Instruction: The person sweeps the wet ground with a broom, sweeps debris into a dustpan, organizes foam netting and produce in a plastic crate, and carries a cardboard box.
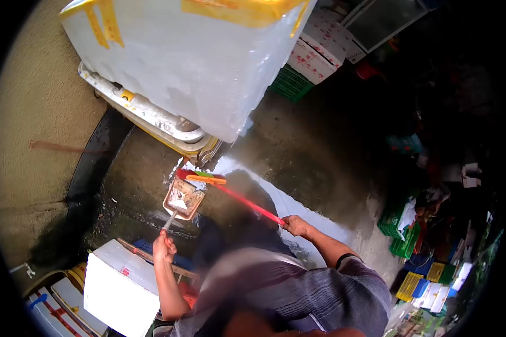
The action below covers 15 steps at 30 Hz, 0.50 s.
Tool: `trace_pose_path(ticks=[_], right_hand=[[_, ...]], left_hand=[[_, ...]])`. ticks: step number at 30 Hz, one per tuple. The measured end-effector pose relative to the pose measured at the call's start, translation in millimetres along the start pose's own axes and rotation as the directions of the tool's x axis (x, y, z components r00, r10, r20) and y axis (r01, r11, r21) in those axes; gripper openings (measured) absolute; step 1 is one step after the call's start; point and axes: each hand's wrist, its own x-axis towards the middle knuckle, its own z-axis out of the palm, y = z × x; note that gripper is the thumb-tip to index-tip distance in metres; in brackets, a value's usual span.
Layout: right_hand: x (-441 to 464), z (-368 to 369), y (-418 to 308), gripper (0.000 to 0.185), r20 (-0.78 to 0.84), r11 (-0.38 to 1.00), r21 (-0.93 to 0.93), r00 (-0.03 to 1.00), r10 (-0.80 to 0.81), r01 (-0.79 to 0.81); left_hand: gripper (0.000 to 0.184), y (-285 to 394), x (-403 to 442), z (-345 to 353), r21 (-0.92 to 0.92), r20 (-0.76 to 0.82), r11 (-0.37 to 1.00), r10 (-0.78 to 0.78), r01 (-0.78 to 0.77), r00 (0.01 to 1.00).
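My left hand point(164, 247) is closed around the pale handle of a dustpan point(180, 197), whose dirty pan rests low near the floor with some whitish bits in it. In my right hand point(296, 225) is the red stick of a broom point(247, 203), slanting up and left. The broom's orange head point(207, 179) and red-green bristles meet the far edge of the dustpan. White scraps lie on the floor just beyond the bristles.
A large white foam box point(180, 67) with yellow tape sits ahead on a white-rimmed tub point(146, 118). Another white box point(121, 283) stands at lower left. Green crates point(399, 227) and cartons line the right. The concrete floor point(298, 157) looks wet; a wall point(28, 123) borders the left.
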Motion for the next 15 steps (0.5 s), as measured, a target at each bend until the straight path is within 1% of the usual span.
trace_pose_path(ticks=[1, 3, 5, 6, 8, 11, 12, 15], right_hand=[[-14, -1, 29, 0.031, -0.022, 0.999, 0.028, 0.999, 0.034, -0.033], [-39, -1, 91, 0.028, -0.043, 0.990, 0.056, 0.991, 0.130, -0.127], [-74, -8, 134, 0.028, -0.114, 0.971, 0.156, 0.973, 0.199, -0.181], [-83, -4, 157, 0.028, -0.116, 0.947, 0.220, 0.957, 0.265, -0.236], [-107, 6, 207, 0.029, -0.085, 0.871, 0.341, 0.911, 0.403, -0.354], [-135, 14, 253, 0.031, -0.153, 0.758, 0.524, 0.832, 0.533, -0.389], [-143, 17, 267, 0.031, -0.217, 0.737, 0.573, 0.801, 0.557, -0.358], [-136, 57, 325, 0.027, -0.327, 0.693, 0.621, 0.682, 0.655, -0.368]], left_hand=[[0.016, -7, -7, 24, 0.003, 0.014, 1.000, -0.016, 0.016, 1.000], [0.017, -30, -6, 64, 0.089, 0.027, 0.996, -0.030, 0.027, 0.999], [0.018, -53, -9, 113, 0.131, 0.064, 0.990, -0.063, 0.054, 0.996], [0.018, -60, -13, 138, 0.154, 0.110, 0.985, -0.101, 0.084, 0.989], [0.018, -80, -10, 189, 0.236, 0.161, 0.968, -0.130, 0.090, 0.978], [0.017, -101, -1, 284, 0.321, 0.207, 0.943, -0.158, 0.086, 0.966], [0.017, -109, 1, 315, 0.341, 0.213, 0.936, -0.168, 0.088, 0.963], [0.016, -127, 7, 400, 0.375, 0.271, 0.924, -0.193, 0.081, 0.943]])
